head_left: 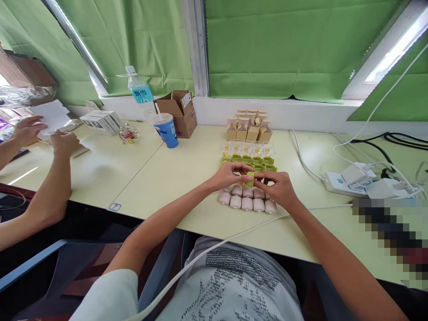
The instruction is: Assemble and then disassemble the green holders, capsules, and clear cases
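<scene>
Between my left hand (233,175) and my right hand (274,182) is a small green case (250,178); the fingers of both are closed on it. It is held just above rows of pale pink rounded cases (247,203) on the table. Behind my fingers stand rows of green cases (257,161), some with raised tops, partly hidden by my hands. Clear plastic pieces with yellow round marks (247,147) line up behind those. Farther back are several small tan cardboard boxes (247,129) with their flaps up.
To the left stand a blue cup with a straw (166,130), a water bottle (141,92) and an open carton (182,114). At right lies a power strip (344,183) with chargers and cables. A white cable crosses before me. At far left, another person's hands (63,141) hold white paper.
</scene>
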Demonstrator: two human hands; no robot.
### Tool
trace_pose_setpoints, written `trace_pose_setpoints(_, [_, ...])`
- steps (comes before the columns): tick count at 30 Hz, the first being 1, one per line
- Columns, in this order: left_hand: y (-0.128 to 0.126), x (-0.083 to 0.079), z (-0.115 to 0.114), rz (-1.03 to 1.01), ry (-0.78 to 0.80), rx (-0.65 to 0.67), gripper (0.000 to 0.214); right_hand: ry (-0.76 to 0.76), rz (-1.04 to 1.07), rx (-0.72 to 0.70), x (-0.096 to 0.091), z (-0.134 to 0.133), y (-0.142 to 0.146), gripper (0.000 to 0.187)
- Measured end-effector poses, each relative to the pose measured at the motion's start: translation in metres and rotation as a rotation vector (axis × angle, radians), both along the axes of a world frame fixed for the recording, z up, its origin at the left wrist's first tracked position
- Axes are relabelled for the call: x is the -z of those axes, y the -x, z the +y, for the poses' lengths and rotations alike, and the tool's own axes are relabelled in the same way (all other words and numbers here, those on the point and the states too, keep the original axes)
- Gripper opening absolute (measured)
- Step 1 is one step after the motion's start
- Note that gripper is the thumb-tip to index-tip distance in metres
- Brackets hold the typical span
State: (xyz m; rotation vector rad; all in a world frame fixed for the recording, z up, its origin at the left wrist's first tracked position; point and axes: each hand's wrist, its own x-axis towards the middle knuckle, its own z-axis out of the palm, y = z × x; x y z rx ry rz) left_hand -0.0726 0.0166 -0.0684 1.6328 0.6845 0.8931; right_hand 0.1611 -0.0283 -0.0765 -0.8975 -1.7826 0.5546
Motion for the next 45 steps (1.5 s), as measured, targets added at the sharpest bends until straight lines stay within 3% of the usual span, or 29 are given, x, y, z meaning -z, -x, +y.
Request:
trace_pose_setpoints(5, [-0.001, 0.0, -0.002, -0.097, 0.146, 0.059, 0.067, -0.212, -0.03, -0.023, -0.004, -0.001, 0.001, 0.013])
trace_pose_setpoints(13, [0.0, -0.003, 0.001, -0.178, 0.188, 0.086, 0.063, -0.427, -0.091, 0.095, 0.0, -0.003, 0.007, 0.014])
trace_pose_setpoints(25, [0.0, -0.001, -0.002, -0.093, 0.206, 0.107, 0.068, -0.394, -0.153, 0.005, 0.004, -0.002, 0.003, 0.016])
trace_pose_setpoints(28, [-0.003, -0.001, -0.002, -0.152, 0.245, 0.099, 0.064, -0.376, -0.111, 0.027, 0.002, -0.001, 0.004, 0.014])
trace_pose_setpoints(32, [-0.003, -0.005, -0.004, -0.317, 0.31, 0.04, 0.054, -0.297, -0.016, 0.054, -0.002, -0.003, 0.006, 0.031])
trace_pose_setpoints(35, [-0.002, -0.009, -0.006, -0.397, 0.34, 0.008, 0.061, -0.261, -0.047, 0.044, -0.003, -0.006, 0.006, 0.032])
trace_pose_setpoints(39, [-0.004, -0.01, -0.009, -0.35, 0.32, 0.037, 0.058, -0.288, -0.11, 0.046, -0.001, -0.006, 0.009, 0.035])
trace_pose_setpoints(45, [-0.01, -0.009, -0.012, -0.311, 0.322, 0.0, 0.055, -0.35, -0.1, 0.098, 0.001, -0.004, 0.011, 0.024])
